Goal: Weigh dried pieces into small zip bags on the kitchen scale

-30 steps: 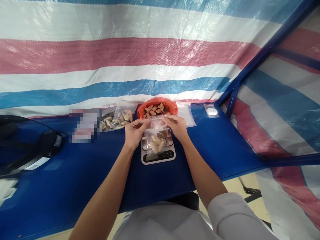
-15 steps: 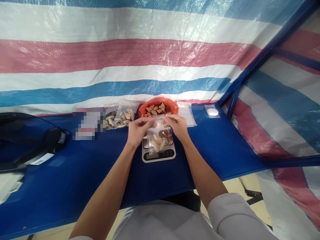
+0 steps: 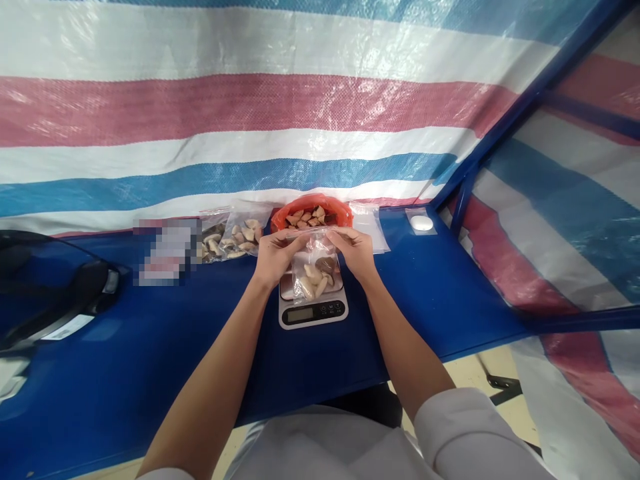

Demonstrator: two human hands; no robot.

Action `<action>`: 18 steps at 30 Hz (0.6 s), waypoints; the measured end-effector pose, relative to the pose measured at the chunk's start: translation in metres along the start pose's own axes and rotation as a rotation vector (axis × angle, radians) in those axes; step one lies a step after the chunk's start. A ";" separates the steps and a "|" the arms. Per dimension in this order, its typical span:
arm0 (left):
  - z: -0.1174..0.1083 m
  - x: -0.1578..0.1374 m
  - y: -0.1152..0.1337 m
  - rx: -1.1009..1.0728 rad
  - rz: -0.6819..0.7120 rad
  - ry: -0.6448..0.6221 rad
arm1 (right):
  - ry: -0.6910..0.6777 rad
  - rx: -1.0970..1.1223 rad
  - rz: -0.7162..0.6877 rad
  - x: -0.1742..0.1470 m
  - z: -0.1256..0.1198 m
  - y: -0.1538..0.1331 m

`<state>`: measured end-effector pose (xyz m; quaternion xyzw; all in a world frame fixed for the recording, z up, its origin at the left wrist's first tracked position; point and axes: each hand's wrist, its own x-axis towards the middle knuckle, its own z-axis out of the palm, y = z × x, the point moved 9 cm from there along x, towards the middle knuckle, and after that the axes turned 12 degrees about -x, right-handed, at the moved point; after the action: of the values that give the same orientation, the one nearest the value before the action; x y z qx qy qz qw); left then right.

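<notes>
Between both hands hangs a clear plastic zip bag with several pale and brown pieces in its bottom, perhaps mushroom. My left hand pinches its top edge at the left. At the top right, my right hand pinches the same edge. Under the bag lies a white kitchen scale with a black display strip; the bag covers part of its plate. Just beyond my fingers stands a red plastic-lined bowl holding brown pieces like those in the bags.
Filled clear bags lie left of the bowl, beside a blurred-out packet. Flat clear bags are to its right, and a white round object farther right. A black strapped device sits at the left of the blue table.
The bag hangs slightly higher, so the scale's display strip shows more fully below it. Both hands keep their pinch on its top edge. The whole view has shifted a little.
</notes>
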<state>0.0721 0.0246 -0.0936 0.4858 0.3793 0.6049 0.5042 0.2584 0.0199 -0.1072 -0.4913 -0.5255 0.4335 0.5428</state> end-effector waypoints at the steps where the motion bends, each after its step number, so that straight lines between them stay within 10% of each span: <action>1: 0.000 0.000 -0.001 0.005 -0.005 0.002 | -0.008 -0.010 -0.007 0.000 0.001 0.000; 18: -0.001 -0.004 -0.003 0.050 -0.055 0.002 | -0.042 -0.067 -0.072 -0.004 0.003 -0.003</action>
<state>0.0717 0.0214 -0.0972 0.4873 0.4079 0.5815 0.5079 0.2552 0.0160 -0.1049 -0.4806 -0.5684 0.4060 0.5302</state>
